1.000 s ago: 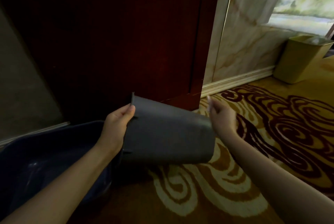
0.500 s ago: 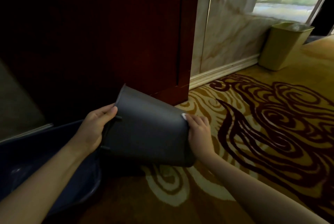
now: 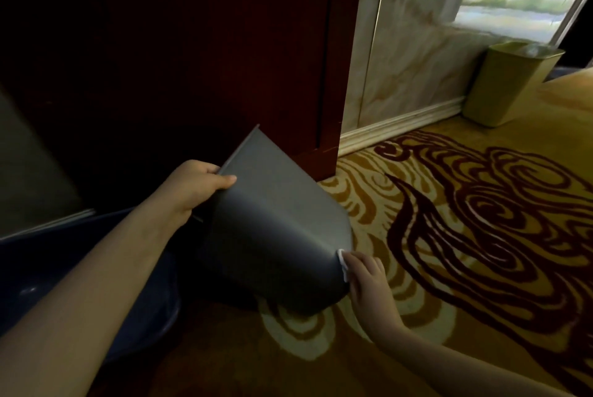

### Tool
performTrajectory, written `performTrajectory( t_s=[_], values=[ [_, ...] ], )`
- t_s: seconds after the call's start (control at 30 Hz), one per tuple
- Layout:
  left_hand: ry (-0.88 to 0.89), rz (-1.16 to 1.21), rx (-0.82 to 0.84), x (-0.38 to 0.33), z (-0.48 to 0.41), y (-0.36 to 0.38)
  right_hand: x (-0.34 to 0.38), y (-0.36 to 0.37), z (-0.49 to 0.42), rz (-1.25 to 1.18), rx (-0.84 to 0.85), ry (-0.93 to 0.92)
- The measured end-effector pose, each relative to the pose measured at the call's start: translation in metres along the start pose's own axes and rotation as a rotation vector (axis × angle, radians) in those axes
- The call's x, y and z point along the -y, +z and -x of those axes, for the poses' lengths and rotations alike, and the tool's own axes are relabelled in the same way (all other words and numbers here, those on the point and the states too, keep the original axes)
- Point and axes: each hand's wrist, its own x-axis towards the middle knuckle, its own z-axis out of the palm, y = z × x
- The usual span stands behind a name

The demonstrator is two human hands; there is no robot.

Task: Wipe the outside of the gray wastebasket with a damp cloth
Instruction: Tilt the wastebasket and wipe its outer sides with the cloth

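The gray wastebasket [image 3: 272, 230] is tipped on its side above the carpet, its rim pointing up and to the left, its bottom toward the lower right. My left hand [image 3: 195, 189] grips the rim, thumb on the outer wall. My right hand [image 3: 365, 278] presses a small white cloth [image 3: 342, 263] against the bottom corner of the wastebasket; only a sliver of the cloth shows under my fingers.
A dark blue basin [image 3: 64, 268] sits on the floor at the left, under my left forearm. A dark red wooden cabinet [image 3: 224, 59] stands right behind the wastebasket. A yellow-green wastebasket [image 3: 507, 85] stands by the marble wall at the far right. Patterned carpet [image 3: 465, 236] covers the floor.
My right hand slid down the wastebasket's bottom end toward its lower corner. The wastebasket has tilted more, its rim lifted higher by my left hand.
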Motion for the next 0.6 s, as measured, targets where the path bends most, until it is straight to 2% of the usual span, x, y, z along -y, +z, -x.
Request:
performTrajectory(
  t_s=[0.13, 0.27, 0.43, 0.5, 0.6],
  values=[
    [-0.003, -0.068, 0.075, -0.001, 0.003, -0.006, -0.011, 0.008, 0.01, -0.022, 0.105, -0.044],
    [0.074, -0.12, 0.124, 0.001, 0.005, -0.01, -0.017, 0.007, 0.003, -0.113, 0.109, 0.044],
    [0.178, -0.226, 0.178, -0.001, 0.009, -0.012, 0.007, -0.025, -0.034, -0.27, -0.017, 0.054],
    [0.218, -0.29, 0.196, -0.004, 0.01, -0.012, 0.029, -0.048, -0.055, -0.304, -0.093, -0.019],
    [0.308, -0.473, 0.196, -0.01, 0.012, -0.01, 0.063, -0.086, -0.084, -0.228, -0.22, -0.224]
  ],
)
